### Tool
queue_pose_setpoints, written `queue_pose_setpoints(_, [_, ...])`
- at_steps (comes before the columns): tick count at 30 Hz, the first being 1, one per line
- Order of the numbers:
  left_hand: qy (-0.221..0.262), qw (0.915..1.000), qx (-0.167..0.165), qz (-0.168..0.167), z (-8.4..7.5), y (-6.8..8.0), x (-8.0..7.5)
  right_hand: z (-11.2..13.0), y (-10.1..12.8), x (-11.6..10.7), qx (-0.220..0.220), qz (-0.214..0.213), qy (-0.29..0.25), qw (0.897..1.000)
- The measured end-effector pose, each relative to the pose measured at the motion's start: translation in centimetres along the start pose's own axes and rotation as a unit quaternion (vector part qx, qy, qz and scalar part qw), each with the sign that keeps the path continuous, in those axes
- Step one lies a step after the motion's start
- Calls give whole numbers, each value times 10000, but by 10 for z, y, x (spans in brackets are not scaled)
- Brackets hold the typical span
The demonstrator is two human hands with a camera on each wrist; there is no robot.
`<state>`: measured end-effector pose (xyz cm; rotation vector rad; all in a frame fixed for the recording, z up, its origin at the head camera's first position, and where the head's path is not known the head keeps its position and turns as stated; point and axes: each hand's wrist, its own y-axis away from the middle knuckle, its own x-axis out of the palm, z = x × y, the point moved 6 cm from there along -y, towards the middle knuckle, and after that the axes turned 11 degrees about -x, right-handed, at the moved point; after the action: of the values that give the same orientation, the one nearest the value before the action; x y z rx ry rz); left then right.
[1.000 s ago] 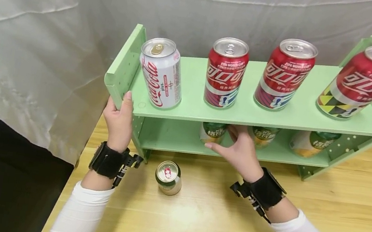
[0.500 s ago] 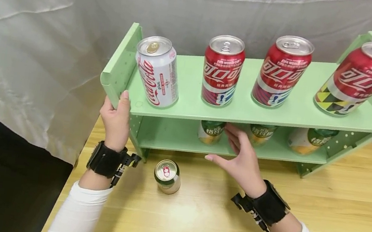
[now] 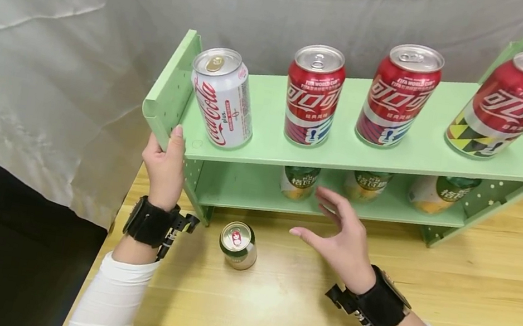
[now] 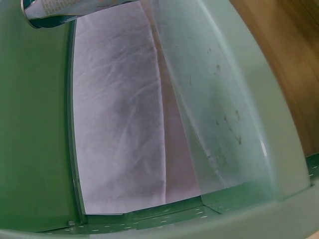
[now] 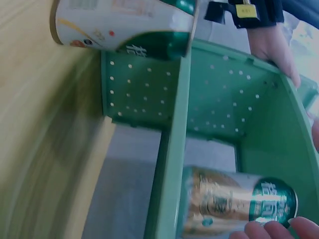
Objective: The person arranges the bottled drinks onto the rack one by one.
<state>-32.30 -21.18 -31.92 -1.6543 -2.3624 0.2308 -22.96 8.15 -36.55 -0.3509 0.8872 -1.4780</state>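
My left hand (image 3: 163, 174) grips the left end of a green two-tier shelf (image 3: 262, 156), with the thumb lying over its front corner. Out in front of the lower tier, my right hand (image 3: 342, 245) has thumb and fingers spread apart and holds nothing. Just beyond its fingertips, a green-and-white can (image 3: 299, 184) stands on the lower tier, its top hidden by the upper board. The right wrist view shows this can (image 5: 232, 199) beside my fingertips. Another green-topped can (image 3: 239, 247) stands upright on the wooden table, between my hands.
On the upper tier stand a white Coca-Cola can (image 3: 222, 98) and three red cans, one of them (image 3: 313, 97) near the middle. Two more green-and-white cans, one being the right-hand can (image 3: 439, 195), share the lower tier. Grey cloth (image 3: 274, 13) hangs behind.
My right hand has moved back from around the middle lower-tier can, towards me, and its fingers now stand apart from it. My left hand keeps its grip on the shelf.
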Motion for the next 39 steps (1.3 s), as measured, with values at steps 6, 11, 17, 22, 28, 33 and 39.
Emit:
queue_pose_setpoints(6, [-64, 9999, -66, 43, 2, -1, -2, -13, 14, 22, -723, 120, -673, 9950])
queue_pose_setpoints(11, [-79, 9999, -125, -18, 3, -2, -3, 11, 2, 34, -529, 480, -519, 9961])
queue_pose_setpoints(17, [-127, 9998, -159, -86, 7, 0, -2, 19, -2, 49, -347, 711, -516, 9955])
queue_pose_setpoints(22, [-31, 10000, 1, 86, 6, -1, 2, 22, -4, 60, -376, 847, -507, 9944])
queue_pose_setpoints(28, [53, 9998, 61, 155, 4, -2, 2, 28, -11, 72, -482, 931, -669, 9922])
queue_pose_setpoints(33, [82, 9999, 50, 122, 2, -2, 1, 31, -16, 80, -451, 1046, -689, 9911])
queue_pose_setpoints(39, [46, 9999, 55, 81, 1, -2, 0, 34, -19, 87, -383, 1113, -717, 9905])
